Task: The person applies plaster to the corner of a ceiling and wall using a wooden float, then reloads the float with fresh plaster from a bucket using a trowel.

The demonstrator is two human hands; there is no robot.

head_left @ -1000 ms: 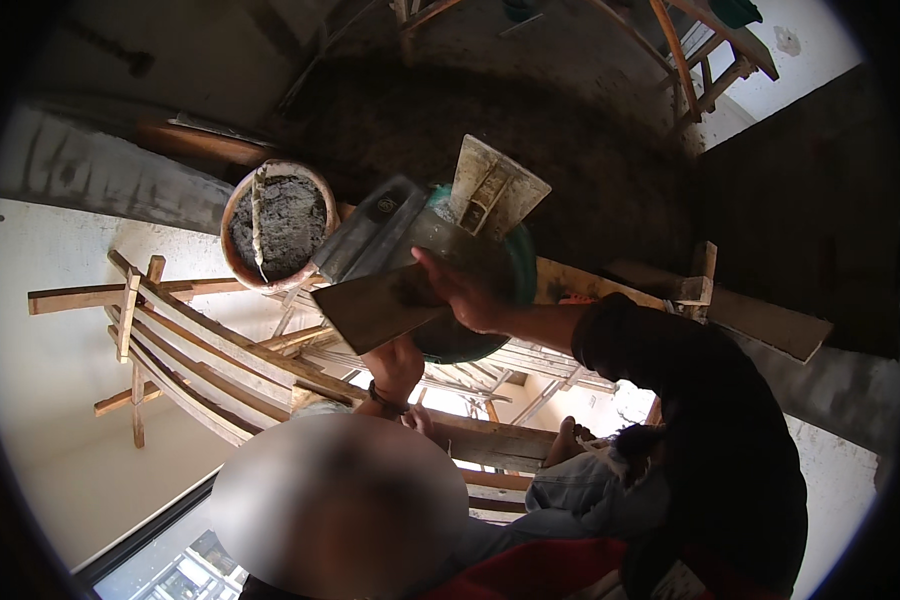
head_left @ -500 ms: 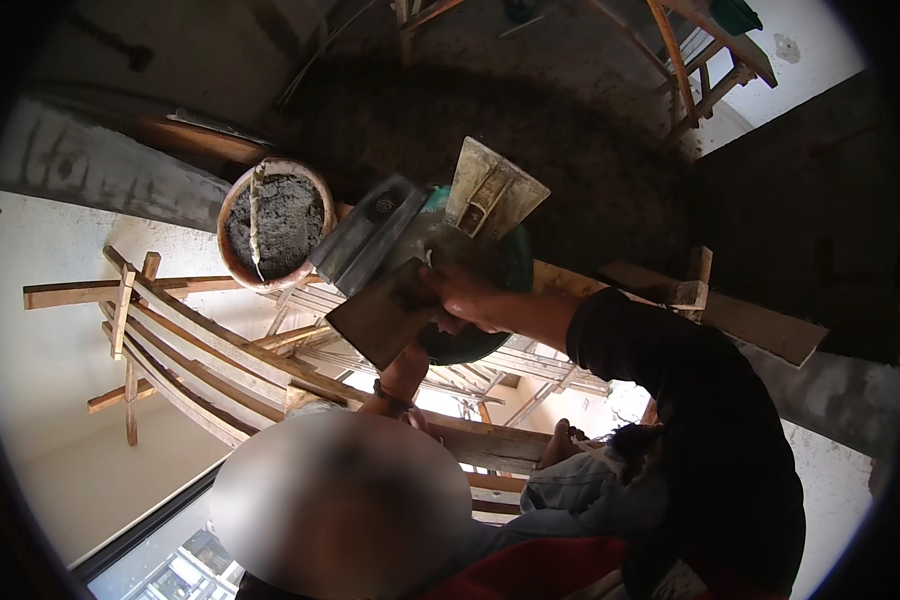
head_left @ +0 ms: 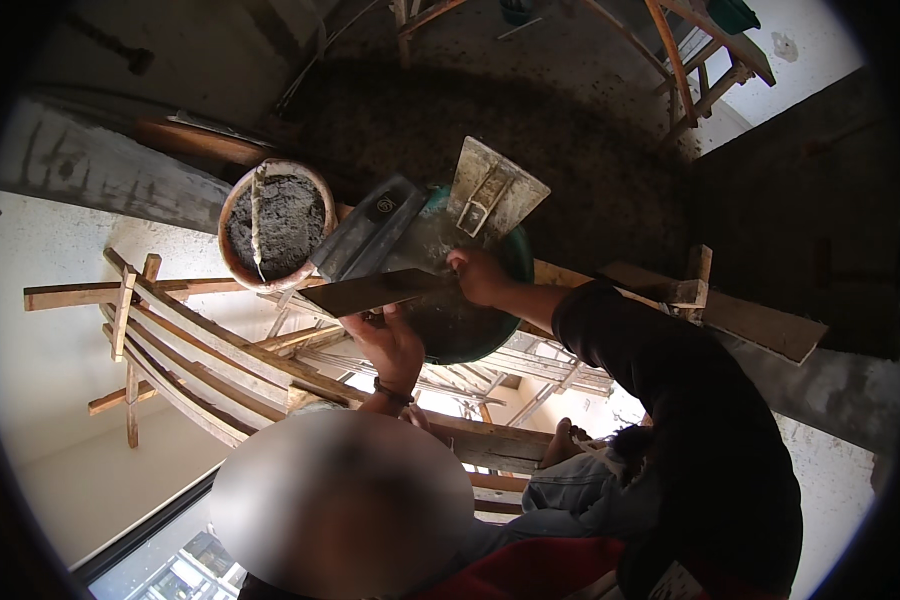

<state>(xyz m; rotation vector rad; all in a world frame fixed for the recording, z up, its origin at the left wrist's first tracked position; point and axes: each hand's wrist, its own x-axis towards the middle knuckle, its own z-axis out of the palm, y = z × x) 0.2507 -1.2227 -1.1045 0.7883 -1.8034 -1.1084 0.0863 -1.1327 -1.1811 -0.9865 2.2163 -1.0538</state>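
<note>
My left hand (head_left: 390, 350) grips a flat rectangular plastering trowel (head_left: 365, 292) along its near edge; the blade lies tilted and looks thin from here. Just past the blade's right end, my right hand (head_left: 482, 278) is curled closed over a round green basin (head_left: 522, 258); what its fingers hold, if anything, is hidden. Across the basin's left rim rests a dark grey float (head_left: 370, 230) with a long raised ridge. A mortar-stained square float (head_left: 500, 188), its handle facing up, leans on the far rim.
Left of the basin stands a round bucket (head_left: 275, 225) of grey mortar, a pale cord across it. Wooden scaffold rails (head_left: 210, 350) run below left. A loose board (head_left: 760, 325) lies to the right. A wooden trestle (head_left: 685, 70) stands at the far right.
My right hand has come off the trowel and moved slightly right. My left hand has moved up to the blade's near edge, and the blade has tipped flatter.
</note>
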